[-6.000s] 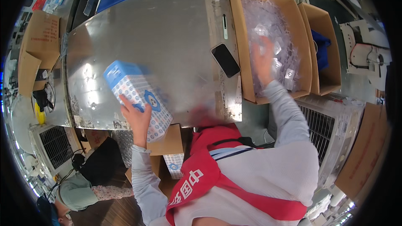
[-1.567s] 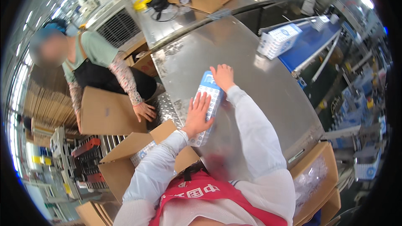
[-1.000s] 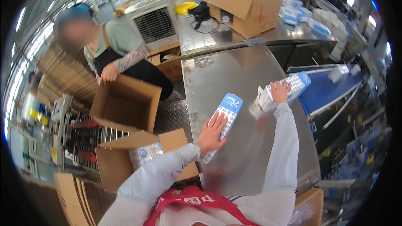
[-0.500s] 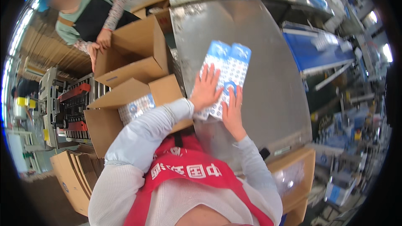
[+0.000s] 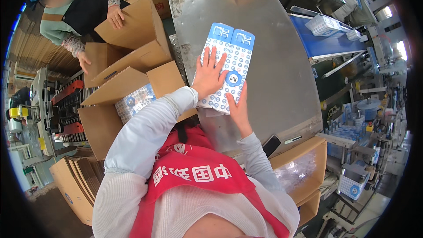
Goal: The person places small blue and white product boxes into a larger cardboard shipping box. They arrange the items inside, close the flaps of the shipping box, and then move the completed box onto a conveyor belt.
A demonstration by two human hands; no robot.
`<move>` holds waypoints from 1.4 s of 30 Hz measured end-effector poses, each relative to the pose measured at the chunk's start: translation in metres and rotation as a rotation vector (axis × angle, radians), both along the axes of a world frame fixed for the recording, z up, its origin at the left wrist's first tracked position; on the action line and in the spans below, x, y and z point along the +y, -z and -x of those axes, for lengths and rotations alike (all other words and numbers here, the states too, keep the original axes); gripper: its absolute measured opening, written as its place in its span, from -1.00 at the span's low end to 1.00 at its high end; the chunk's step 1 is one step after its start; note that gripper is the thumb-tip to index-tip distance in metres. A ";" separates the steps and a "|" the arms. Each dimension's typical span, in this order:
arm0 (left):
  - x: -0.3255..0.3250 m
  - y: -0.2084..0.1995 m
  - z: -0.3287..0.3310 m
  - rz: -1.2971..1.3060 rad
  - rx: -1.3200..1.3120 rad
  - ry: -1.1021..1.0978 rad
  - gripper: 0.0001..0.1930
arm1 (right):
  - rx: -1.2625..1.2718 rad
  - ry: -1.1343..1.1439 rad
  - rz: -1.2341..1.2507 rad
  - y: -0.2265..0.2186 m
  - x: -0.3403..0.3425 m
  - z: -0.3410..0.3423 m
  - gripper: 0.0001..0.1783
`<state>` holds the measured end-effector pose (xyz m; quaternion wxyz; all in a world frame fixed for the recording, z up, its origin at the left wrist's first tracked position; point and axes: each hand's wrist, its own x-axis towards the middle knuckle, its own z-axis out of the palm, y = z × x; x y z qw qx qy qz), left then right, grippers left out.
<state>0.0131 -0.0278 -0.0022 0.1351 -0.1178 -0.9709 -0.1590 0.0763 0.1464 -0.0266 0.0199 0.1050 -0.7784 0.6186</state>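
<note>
Left hand (image 5: 209,75) lies palm down with fingers spread, gripping nothing; it seems to steady the left pack (image 5: 220,35) beneath it, a white-and-blue patterned one. Farthest to its left, a co-worker's hand (image 5: 115,16) rests on a flap of a brown carton (image 5: 147,59), perhaps to control that flap. Nearer on that side, just below the left forearm's level, a packed carton (image 5: 99,130) has its flaps folded outward, which leaves the patterned packs (image 5: 136,101) inside uncovered.

Right of the left hand, the right pack (image 5: 242,57) lies along the left one on the metal bench (image 5: 282,70), blue ends level and pointing away from the body. Right hand (image 5: 240,110) is loosely spread too, thumb on top and fingers along the outer edge (a light side stop, I'd judge, keeping the pair flush). Beyond it, toward the body, a phone (image 5: 272,145) sits at the bench's edge, beside a carton of clear plastic (image 5: 297,172) within easy reach. Ahead and farther right, another pack (image 5: 325,25) lies on a blue belt (image 5: 306,39).
</note>
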 end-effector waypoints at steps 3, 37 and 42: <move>-0.001 -0.001 -0.001 -0.004 0.004 0.003 -0.40 | -0.025 0.013 0.008 0.000 -0.002 -0.002 -0.15; -0.002 -0.029 0.016 -0.084 -0.030 0.000 -0.16 | 0.217 0.264 -0.973 -0.003 0.144 0.391 -0.46; -0.011 -0.039 0.010 -0.570 -0.460 -0.225 0.11 | 0.514 -0.098 -0.849 -0.037 0.125 0.213 -0.53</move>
